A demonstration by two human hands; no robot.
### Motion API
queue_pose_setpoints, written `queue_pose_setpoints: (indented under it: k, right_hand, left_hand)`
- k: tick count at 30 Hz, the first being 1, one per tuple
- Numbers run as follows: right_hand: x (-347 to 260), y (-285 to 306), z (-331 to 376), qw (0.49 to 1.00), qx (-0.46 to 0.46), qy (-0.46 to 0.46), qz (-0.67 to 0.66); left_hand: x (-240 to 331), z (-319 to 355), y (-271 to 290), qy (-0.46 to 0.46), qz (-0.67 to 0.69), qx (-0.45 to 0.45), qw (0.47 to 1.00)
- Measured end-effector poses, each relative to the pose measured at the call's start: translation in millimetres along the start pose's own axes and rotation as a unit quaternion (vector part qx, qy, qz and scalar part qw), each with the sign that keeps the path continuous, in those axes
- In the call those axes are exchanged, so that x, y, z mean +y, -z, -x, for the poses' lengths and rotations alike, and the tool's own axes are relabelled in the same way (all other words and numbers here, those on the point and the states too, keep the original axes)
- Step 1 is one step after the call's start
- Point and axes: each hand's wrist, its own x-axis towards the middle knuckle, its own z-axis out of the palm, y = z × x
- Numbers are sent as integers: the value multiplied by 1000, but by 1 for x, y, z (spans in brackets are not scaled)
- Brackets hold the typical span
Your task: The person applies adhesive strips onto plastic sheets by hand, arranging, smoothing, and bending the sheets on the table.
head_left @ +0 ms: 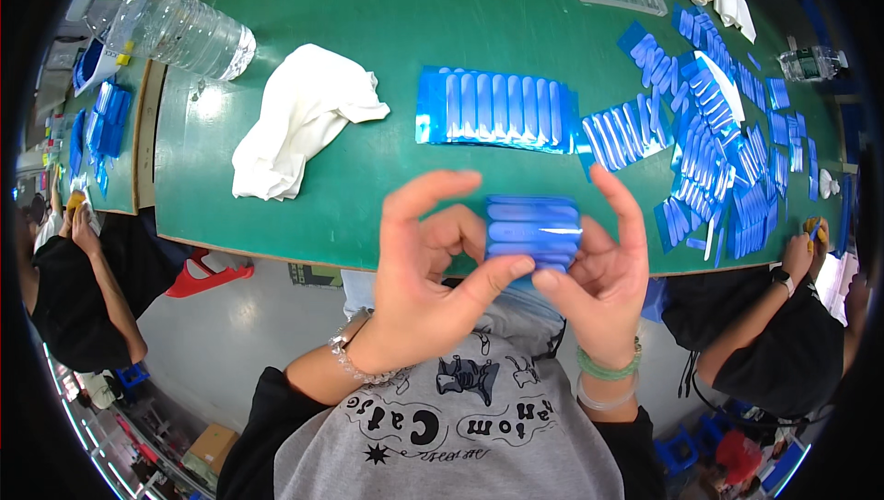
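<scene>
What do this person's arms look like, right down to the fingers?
Black sleeves stop short of the wrists. The left grip wears no glove, with a shiny beaded bracelet behind it. The right grip, also gloveless, has a green bracelet and pale bangle.

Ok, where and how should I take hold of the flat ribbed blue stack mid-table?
Probably at the smooth margin on the left end of the ribbed blue stack, coming from the left with the left hand: that margin extends past the ribs, while the right end lies close to another ribbed blue sheet. That hand holds a ribbed blue piece now.
</scene>
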Motion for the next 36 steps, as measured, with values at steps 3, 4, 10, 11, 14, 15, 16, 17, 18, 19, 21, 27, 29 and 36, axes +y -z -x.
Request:
queue_pose_setpoints:
  k: [3, 4, 10, 11, 14, 15, 16, 17, 18, 19, 21, 27, 29, 36]
  right_hand:
    - [1, 9, 0, 1000, 7, -7, -11]
    - [7, 19, 0, 999, -32, 10, 1]
    - [8, 16, -1, 997, -52, -6, 55]
    - [2, 7, -4, 999, -32, -17, 1]
    - [1, 10, -5, 999, -37, -5, -15]
    - [2, 13, -3, 998, -64, 13, 24]
    - [1, 14, -5, 998, -64, 14, 24]
    - [0, 14, -6, 998, -55, 6, 28]
    - [-2, 15, -7, 998, -47, -1, 33]
    - [-1, 16, -7, 998, -48, 2, 32]
    - [0, 18, -5, 994, -89, -39, 50]
    - [-10, 21, -13, 996, -32, -20, 81]
    - [-5, 22, -16, 995, -43, 9, 93]
    - [-4, 23, -15, 992, -96, 47, 73]
  left_hand:
    - [-2, 1, 4, -23, -30, -59, 998]
    - [-2, -1, 2, -12, -15, -42, 999]
    - [1, -5, 4, 26, 46, -29, 998]
    - [-1, -6, 6, 13, 22, -68, 997]
    - [0, -3, 4, 46, 57, -58, 996]
    - [4, -5, 1, 43, 57, -61, 996]
    - [8, -11, -3, 22, 23, -37, 999]
    - [11, -15, -5, 1, -12, -13, 1000]
    - [11, -17, -5, -1, -12, -13, 1000]
    - [12, -18, -5, 2, 28, -11, 1000]
    - [11, -19, -3, 1, 67, -12, 998]
    - [6, -17, 1, 52, 57, -41, 996]
    - [14, -23, -11, 39, 50, -14, 998]
    - [7, -23, -2, 11, 7, -50, 999]
